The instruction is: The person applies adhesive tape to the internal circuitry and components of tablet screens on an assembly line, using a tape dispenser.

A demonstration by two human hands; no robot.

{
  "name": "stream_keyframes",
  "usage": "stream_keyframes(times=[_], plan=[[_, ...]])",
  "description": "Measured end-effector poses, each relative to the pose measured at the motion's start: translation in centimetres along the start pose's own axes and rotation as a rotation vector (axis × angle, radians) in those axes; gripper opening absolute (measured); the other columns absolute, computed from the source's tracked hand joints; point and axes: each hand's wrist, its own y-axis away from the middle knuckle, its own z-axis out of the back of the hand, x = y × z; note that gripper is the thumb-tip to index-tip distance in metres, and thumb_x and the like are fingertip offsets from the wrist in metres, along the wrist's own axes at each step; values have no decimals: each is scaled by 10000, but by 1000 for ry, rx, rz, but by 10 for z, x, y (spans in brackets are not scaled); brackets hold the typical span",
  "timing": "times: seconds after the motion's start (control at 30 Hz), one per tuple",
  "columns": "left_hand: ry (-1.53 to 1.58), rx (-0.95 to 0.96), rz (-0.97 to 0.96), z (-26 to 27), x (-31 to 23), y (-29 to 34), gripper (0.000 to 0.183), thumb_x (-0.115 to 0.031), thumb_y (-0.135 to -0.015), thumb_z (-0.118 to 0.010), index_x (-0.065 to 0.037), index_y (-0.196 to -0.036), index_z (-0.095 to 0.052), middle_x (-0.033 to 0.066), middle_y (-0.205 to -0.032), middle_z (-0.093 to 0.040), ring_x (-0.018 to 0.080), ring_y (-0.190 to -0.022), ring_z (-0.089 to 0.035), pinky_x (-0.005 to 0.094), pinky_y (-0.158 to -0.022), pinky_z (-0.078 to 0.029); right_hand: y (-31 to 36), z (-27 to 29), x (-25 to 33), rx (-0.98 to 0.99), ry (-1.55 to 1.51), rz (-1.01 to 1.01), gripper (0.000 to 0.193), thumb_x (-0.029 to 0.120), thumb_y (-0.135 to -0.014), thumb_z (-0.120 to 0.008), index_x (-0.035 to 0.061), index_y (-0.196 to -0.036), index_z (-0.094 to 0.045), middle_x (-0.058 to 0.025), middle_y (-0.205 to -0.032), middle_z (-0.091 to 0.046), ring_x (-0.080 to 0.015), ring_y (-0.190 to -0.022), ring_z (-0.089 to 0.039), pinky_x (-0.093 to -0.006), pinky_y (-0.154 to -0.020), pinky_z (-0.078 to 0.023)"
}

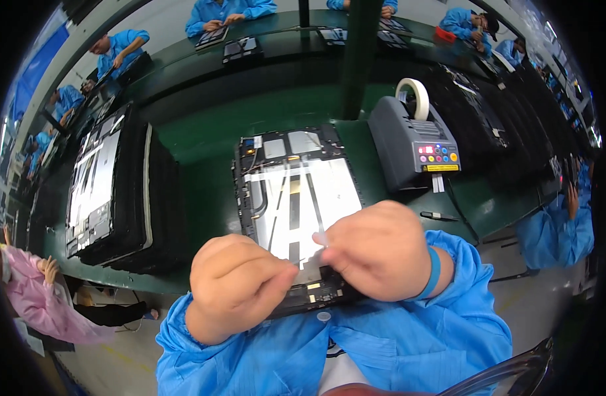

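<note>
An opened tablet-like device (342,186) lies in front of me, its inside showing a large silvery panel, dark flat cables and black edge parts. A whitish tape strip (263,176) crosses its upper part. Over the lower right of the panel, my right hand (382,251) pinches a small translucent piece of tape (321,239) between thumb and fingers. My left hand (237,284) is closed above the lower left edge, thumb against the curled fingers; whatever it may hold is hidden. The lower corners of the device are covered by my hands.
Right of the device stands a grey tape dispenser (398,148) with a white tape roll (416,99). A dark pen-like tool (439,216) lies beside it. Stacks of similar devices (95,191) rise at left and right (474,109). A green post (357,59) stands ahead; people work around.
</note>
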Motion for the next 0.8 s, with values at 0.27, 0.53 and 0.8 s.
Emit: stream_keyframes(times=[0.27,0.53,0.8], plan=[[150,-86,-63,5,31,8,162,-70,-636,-734,-26,-775,-664,65,-664,-598,218,-565,-570,299,-495,-436,-44,-8,-12,126,-193,118,153,140,-694,-706,73,-797,-615,-72,-779,-607,-271,-723,-578,-361,-643,-438],[-69,-283,289,-15,97,2,161,-70,-696,-652,-9,-845,-659,107,-783,-590,273,-730,-584,346,-659,-469,-91,-46,-53,51,-81,-48,221,102,-752,-646,43,-941,-549,-144,-843,-586,-333,-825,-564,-402,-688,-452],[-141,-208,259,-21,108,4,186,-68,-669,-614,-43,-849,-657,98,-824,-550,269,-774,-552,352,-677,-457,-123,-62,-80,220,-58,-52,259,-14,-743,-617,33,-974,-510,-105,-749,-597,-261,-700,-593,-329,-623,-472]])
